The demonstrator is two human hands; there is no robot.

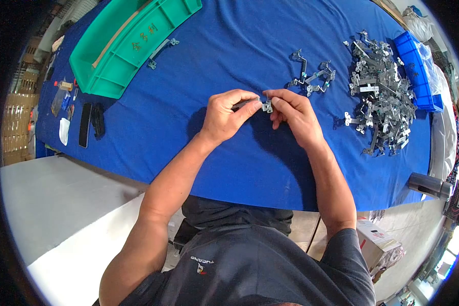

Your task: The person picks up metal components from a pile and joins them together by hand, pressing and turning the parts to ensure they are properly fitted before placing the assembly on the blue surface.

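Observation:
Both hands meet above the blue cloth, near the middle of the view. My left hand [226, 115] pinches one side of a small metal bracket [267, 106], its fingers hiding much of the part. On the other side my right hand [294, 110] grips the same bracket between thumb and forefinger, with its other fingers curled. A few linked metal parts [311, 79] lie on the cloth just beyond my right hand. Farther right is a large heap of similar metal parts [385, 97]. One long metal piece [161, 52] lies beside the green bin.
The green bin [118, 69] stands at the upper left of the blue-covered table [229, 173]. At the left lie a phone [85, 125] and a black coiled item [98, 121]. A blue tray [415, 74] borders the heap; a dark cylinder [429, 185] lies at the right edge.

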